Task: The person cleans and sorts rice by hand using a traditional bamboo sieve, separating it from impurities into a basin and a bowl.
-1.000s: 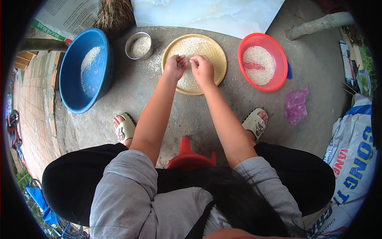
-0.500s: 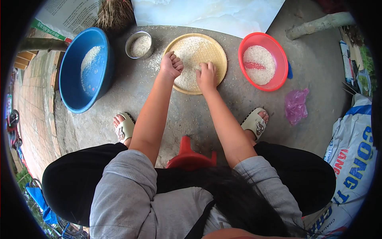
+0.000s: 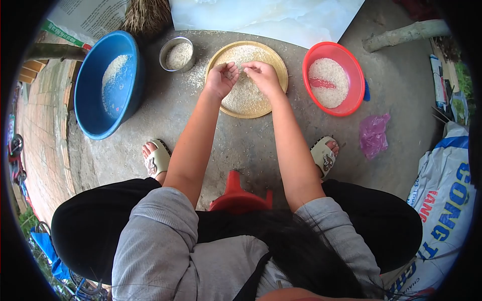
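A round woven bamboo tray [image 3: 282,64] lies on the ground in front of me with a spread of rice [image 3: 246,98] on it. My left hand [image 3: 222,80] is over the tray's left half, palm turned up, fingers loosely cupped and apart; whether any grains lie in the palm is too small to tell. Close by on its right, my right hand [image 3: 262,78] hovers over the rice, thumb and index fingertips pinched together towards the left hand's fingers. Whatever that pinch holds is too small to make out.
A blue basin [image 3: 123,103] and a metal bowl [image 3: 190,60], both with rice, stand left. Right is a red basin [image 3: 359,90] of rice, near a purple plastic bag [image 3: 374,135]. Spilled grains lie left of the tray. A red stool [image 3: 236,198] is beneath me.
The left hand has uncurled from a fist into a cupped palm. My right hand has risen from the rice and moved up beside the left fingers.
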The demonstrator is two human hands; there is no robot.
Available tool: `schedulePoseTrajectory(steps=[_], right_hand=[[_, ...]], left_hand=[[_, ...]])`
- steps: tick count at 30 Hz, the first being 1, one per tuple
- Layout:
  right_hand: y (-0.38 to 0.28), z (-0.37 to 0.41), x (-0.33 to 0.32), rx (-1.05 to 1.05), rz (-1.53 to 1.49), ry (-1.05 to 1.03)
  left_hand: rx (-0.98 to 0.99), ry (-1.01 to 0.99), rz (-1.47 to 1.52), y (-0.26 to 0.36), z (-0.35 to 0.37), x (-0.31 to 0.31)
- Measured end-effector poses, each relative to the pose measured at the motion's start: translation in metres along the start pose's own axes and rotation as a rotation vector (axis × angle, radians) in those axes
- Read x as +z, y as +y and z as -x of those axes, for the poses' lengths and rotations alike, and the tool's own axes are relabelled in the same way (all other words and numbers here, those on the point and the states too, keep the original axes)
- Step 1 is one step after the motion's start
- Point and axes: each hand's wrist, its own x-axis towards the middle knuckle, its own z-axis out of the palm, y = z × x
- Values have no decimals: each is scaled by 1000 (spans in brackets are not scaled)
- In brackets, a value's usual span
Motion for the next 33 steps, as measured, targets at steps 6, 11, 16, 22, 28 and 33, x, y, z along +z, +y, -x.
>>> schedulePoseTrajectory(steps=[6,11,16,22,28,33], right_hand=[[17,8,4,26,299,140],[42,34,9,-280,824,44],[37,25,13,60,513,57],[-15,10,18,35,127,-134],[-1,21,8,-226,540,247],[39,69,15,-255,838,289]], left_hand=[[-39,-229,181,5,-15,-15],[-33,-190,210,14,-14,-26],[-3,-51,88,6,-16,-30],[-10,-121,-85,-12,-19,-17],[-163,-82,-17,2,-15,-15],[-165,-33,64,13,-10,-21]])
